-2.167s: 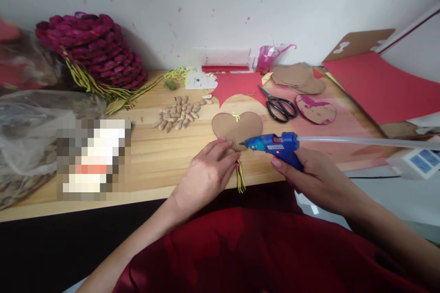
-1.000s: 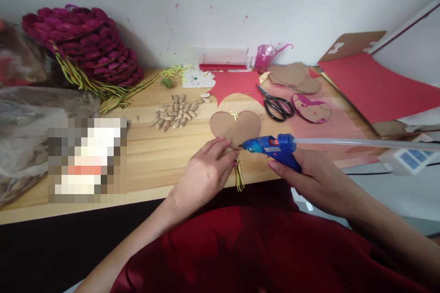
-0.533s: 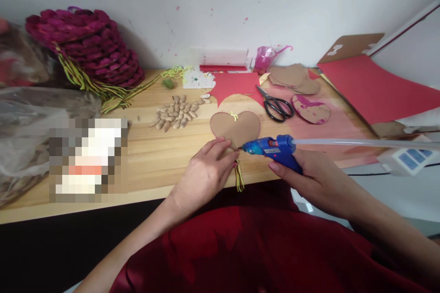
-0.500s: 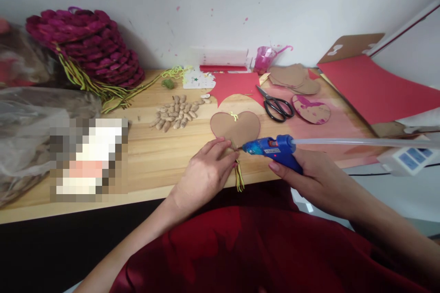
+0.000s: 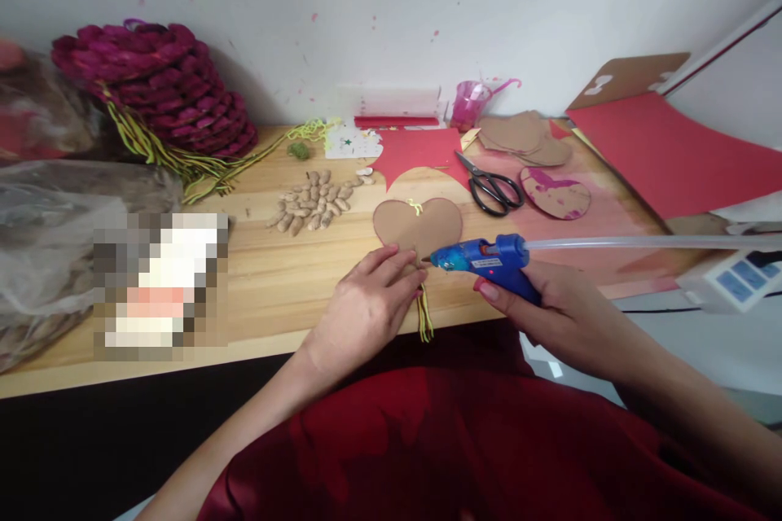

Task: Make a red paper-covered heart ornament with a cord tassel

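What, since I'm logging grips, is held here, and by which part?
The right hand holds the glue gun by its handle. The left hand covers the cardboard heart at its lower end; any grip there is hidden.

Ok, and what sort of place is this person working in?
It looks like a craft corner, perhaps at home or in a small workshop: the right hand holds a glue gun beside a cardboard heart, and scissors lie on the wooden table.
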`<state>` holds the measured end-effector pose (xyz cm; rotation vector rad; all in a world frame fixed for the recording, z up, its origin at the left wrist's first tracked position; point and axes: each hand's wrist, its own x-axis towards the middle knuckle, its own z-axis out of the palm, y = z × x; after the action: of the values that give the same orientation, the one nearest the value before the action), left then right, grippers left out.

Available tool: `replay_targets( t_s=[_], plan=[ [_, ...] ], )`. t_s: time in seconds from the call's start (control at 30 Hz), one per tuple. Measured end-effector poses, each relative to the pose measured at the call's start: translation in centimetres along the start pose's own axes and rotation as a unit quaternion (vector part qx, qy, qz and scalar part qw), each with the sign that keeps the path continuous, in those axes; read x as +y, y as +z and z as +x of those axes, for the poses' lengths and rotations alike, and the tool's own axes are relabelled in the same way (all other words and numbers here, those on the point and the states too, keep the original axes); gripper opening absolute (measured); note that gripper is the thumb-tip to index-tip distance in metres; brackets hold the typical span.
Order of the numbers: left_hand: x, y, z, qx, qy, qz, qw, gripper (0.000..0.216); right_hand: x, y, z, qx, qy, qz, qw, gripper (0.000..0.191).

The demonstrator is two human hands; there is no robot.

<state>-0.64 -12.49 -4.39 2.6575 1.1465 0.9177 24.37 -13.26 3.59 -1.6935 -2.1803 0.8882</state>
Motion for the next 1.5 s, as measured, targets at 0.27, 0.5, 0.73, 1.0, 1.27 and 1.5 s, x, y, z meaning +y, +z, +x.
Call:
replay_targets(
  t_s=[0.27,0.5,0.73,1.0,1.27,1.5],
  plan=[
    [0.0,-0.1,-0.1,-0.001,-0.006,0.001,1.0,0.026,-0.1,0.4,0.5,-0.022,0.013,0.036,0.999,0.045],
    [0.2,-0.2,-0.1,-0.002,-0.011,-0.001,1.0,0.026,0.4,0.5,0.6,-0.031,0.049,0.065,0.996,0.046],
    [0.0,-0.2,-0.1,-0.006,-0.015,-0.003,1.0,0.025,1.4,0.6,0.7,-0.052,0.101,0.139,0.984,0.047],
    [0.1,-0.1,-0.1,-0.002,-0.011,-0.003,1.0,0.023,1.9,0.7,1.1,-0.058,0.141,0.242,0.958,0.049],
    [0.1,-0.1,0.0,-0.001,-0.011,-0.002,1.0,0.024,2.2,0.9,0.7,-0.085,0.161,0.27,0.946,0.047],
    [0.1,-0.2,0.0,-0.004,-0.012,0.001,1.0,0.023,2.7,1.1,1.3,-0.069,0.158,0.303,0.937,0.051]
  ],
)
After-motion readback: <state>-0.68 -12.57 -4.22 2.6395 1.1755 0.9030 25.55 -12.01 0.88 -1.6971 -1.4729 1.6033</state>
